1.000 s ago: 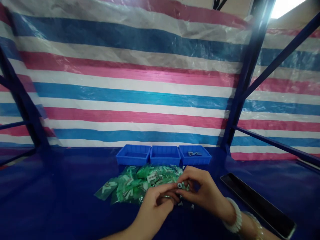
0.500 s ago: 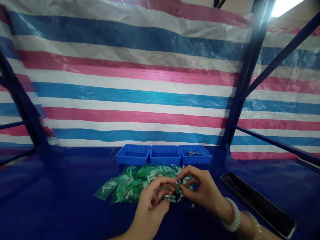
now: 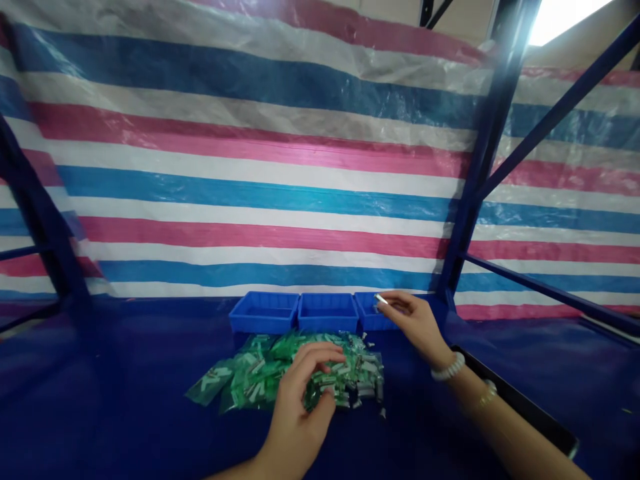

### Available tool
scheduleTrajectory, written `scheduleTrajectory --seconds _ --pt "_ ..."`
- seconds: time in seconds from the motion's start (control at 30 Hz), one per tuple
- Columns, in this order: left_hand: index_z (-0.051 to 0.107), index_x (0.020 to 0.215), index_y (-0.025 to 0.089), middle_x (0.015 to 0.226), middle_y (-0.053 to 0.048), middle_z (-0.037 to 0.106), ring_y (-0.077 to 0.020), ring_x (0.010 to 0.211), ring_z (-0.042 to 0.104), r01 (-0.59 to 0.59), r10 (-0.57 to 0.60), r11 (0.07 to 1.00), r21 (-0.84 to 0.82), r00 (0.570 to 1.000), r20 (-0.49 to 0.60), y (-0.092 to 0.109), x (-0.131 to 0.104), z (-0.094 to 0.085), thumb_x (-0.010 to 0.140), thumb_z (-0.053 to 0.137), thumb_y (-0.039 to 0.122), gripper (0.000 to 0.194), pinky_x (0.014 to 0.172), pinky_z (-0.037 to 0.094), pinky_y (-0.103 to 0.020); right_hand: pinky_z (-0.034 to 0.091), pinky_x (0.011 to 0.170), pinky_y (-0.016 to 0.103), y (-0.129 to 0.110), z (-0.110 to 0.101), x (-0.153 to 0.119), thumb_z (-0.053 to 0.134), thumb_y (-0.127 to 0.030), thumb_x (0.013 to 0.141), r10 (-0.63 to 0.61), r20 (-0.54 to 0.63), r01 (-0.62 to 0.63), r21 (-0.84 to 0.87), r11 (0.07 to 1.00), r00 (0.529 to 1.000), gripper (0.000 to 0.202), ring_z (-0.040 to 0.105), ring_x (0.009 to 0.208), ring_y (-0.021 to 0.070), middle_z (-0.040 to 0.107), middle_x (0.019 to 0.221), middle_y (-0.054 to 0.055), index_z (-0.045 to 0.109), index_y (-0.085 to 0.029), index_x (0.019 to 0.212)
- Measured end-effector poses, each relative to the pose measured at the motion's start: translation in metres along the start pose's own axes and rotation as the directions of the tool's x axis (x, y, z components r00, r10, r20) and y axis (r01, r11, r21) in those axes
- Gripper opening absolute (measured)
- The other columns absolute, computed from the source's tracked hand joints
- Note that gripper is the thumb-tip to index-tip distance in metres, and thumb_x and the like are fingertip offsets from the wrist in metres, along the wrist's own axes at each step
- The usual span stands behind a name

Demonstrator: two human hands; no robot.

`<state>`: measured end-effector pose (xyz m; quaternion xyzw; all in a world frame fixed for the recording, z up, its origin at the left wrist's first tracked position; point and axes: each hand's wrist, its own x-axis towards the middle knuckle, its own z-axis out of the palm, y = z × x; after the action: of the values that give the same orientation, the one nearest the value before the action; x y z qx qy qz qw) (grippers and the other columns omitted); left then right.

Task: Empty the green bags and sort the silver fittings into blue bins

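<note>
My right hand [image 3: 413, 321] pinches a small silvery-white piece [image 3: 381, 299] between thumb and fingers, over the right blue bin [image 3: 370, 321]. Nothing is held in my left hand [image 3: 307, 387], whose fingers curve apart above a pile of green plastic bags [image 3: 265, 367]. Small white and metallic pieces [image 3: 367, 370] lie at the pile's right side, partly behind my left hand's fingers. The inside of the right bin is partly covered by my right hand.
Two more blue bins, the middle one [image 3: 329, 323] and the left one [image 3: 263, 324], stand beside it. A dark flat device [image 3: 530, 410] lies under my right forearm. Blue metal posts [image 3: 475, 193] and a striped sheet [image 3: 260, 230] rise behind the blue table [image 3: 140, 400].
My right hand has moved up and away from my left hand to the right bin, with a small piece in its fingers. My left hand has stayed over the pile, its fingers now apart.
</note>
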<state>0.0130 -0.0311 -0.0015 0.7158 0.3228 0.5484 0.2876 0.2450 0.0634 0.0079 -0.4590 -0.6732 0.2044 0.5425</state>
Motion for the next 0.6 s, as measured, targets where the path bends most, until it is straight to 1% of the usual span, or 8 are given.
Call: scheduleTrajectory --seconds 0.13,0.27,0.37,0.43,0.47,0.5,0.53,0.6 --pt "0.062 0.094 0.023 0.104 -0.006 0.061 -0.0235 0.096 0.058 0.003 -0.003 1.000 0.023 1.000 0.000 -0.002 0.000 0.001 0.074 0.046 0.006 0.031 0.081 0.048 -0.036 0.053 0.073 0.038 0.031 -0.013 0.023 0.068 -0.036 0.073 0.024 -0.040 -0.031 -0.186 0.982 0.999 0.037 0.066 0.075 0.0228 0.071 0.082 0.009 0.066 -0.013 0.102" --pt "0.061 0.095 0.024 0.104 -0.005 0.060 -0.0221 0.093 0.058 -0.009 0.009 0.999 0.036 1.000 0.000 -0.001 -0.002 0.002 0.075 0.045 0.005 0.031 0.080 0.047 -0.035 0.047 0.078 0.039 0.024 -0.017 0.011 0.067 -0.023 0.071 -0.011 -0.011 0.007 -0.316 0.949 1.000 0.024 0.062 0.080 0.0232 0.069 0.086 0.009 0.069 -0.014 0.093" --pt "0.061 0.094 0.024 0.104 -0.005 0.060 -0.0223 0.095 0.058 -0.015 0.015 0.999 0.042 1.000 -0.006 -0.002 -0.001 0.001 0.075 0.045 0.004 0.032 0.081 0.047 -0.035 0.046 0.070 0.030 -0.005 -0.018 -0.008 0.067 -0.020 0.074 -0.049 0.228 0.122 -0.315 0.941 0.972 0.011 0.059 0.072 0.0174 0.069 0.080 0.004 0.071 -0.017 0.084" --pt "0.061 0.094 0.023 0.103 -0.005 0.059 -0.0223 0.096 0.057 -0.018 0.019 0.999 0.044 1.000 -0.023 -0.003 0.001 0.001 0.075 0.045 0.004 0.031 0.081 0.047 -0.035 0.045 0.067 0.025 -0.024 -0.016 -0.019 0.067 -0.021 0.077 -0.096 0.618 0.272 -0.197 0.942 0.780 0.008 0.058 0.072 0.0148 0.068 0.079 0.001 0.071 -0.019 0.084" --pt "0.061 0.093 0.023 0.103 -0.005 0.059 -0.0221 0.095 0.057 -0.019 0.020 0.999 0.045 0.999 -0.035 -0.004 0.001 0.000 0.076 0.045 0.004 0.031 0.081 0.047 -0.035 0.045 0.071 0.025 -0.031 -0.014 -0.024 0.068 -0.022 0.078 -0.133 0.725 0.323 -0.130 0.938 0.676 0.008 0.059 0.077 0.0145 0.067 0.081 0.001 0.072 -0.019 0.084" --pt "0.061 0.093 0.023 0.103 -0.005 0.059 -0.0220 0.095 0.057 -0.020 0.022 0.999 0.044 0.999 -0.044 -0.004 0.001 0.000 0.076 0.045 0.004 0.030 0.081 0.047 -0.035 0.045 0.074 0.025 -0.035 -0.011 -0.027 0.069 -0.022 0.078 -0.158 0.773 0.358 -0.095 0.929 0.615 0.008 0.059 0.081 0.0144 0.066 0.084 0.001 0.072 -0.020 0.085" --pt "0.060 0.093 0.023 0.103 -0.005 0.059 -0.0218 0.094 0.057 -0.020 0.022 0.999 0.044 0.998 -0.052 -0.005 0.002 0.000 0.076 0.045 0.004 0.029 0.081 0.047 -0.035 0.044 0.077 0.025 -0.037 -0.008 -0.031 0.071 -0.021 0.077 -0.172 0.787 0.391 -0.094 0.916 0.592 0.008 0.058 0.084 0.0148 0.065 0.086 0.001 0.072 -0.020 0.085" --pt "0.060 0.094 0.022 0.103 -0.005 0.058 -0.0216 0.094 0.057 -0.018 0.021 0.999 0.045 0.998 -0.061 -0.006 0.001 -0.001 0.077 0.045 0.004 0.029 0.081 0.047 -0.035 0.043 0.078 0.026 -0.036 0.000 -0.035 0.073 -0.016 0.072 -0.165 0.771 0.447 -0.168 0.879 0.615 0.010 0.057 0.087 0.0161 0.063 0.087 0.001 0.071 -0.019 0.081"
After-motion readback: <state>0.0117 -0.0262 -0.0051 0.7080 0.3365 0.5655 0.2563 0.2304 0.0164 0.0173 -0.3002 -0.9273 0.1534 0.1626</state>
